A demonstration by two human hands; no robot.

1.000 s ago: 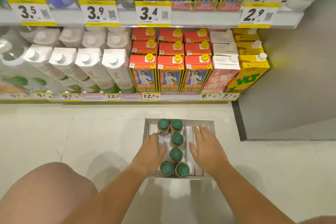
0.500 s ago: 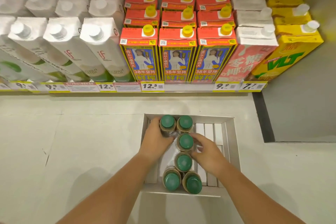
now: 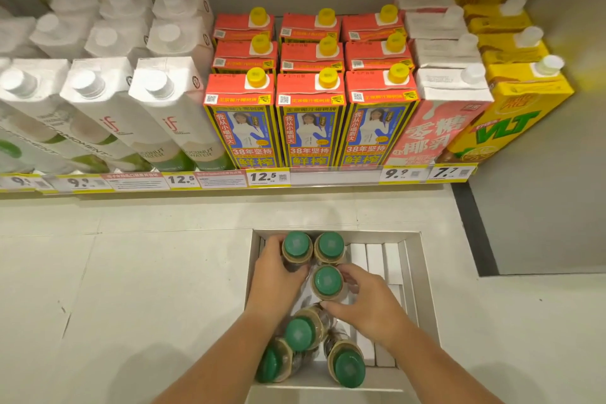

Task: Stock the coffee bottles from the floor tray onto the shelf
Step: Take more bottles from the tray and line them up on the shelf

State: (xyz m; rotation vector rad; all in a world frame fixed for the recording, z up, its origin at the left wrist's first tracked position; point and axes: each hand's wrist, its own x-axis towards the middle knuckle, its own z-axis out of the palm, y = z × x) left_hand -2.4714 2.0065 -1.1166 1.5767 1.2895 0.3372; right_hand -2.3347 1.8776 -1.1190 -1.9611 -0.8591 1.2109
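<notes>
A shallow white tray lies on the floor in front of the shelf. Several green-capped coffee bottles stand in its left half. My left hand is wrapped around the far-left bottle. My right hand grips the middle bottle, with fingers on its right side and thumb under its near side. Another bottle stands at the far end beside the left-hand one. Three more lean at the tray's near end.
The bottom shelf holds white coconut-water cartons, red-topped cartons with yellow caps, a pink carton and yellow cartons. Price tags line its edge. A grey wall panel stands at the right. White floor tiles lie left.
My hands went from resting flat on the tray to closing on two bottles. The view has moved closer and lower, and the near bottles now lean.
</notes>
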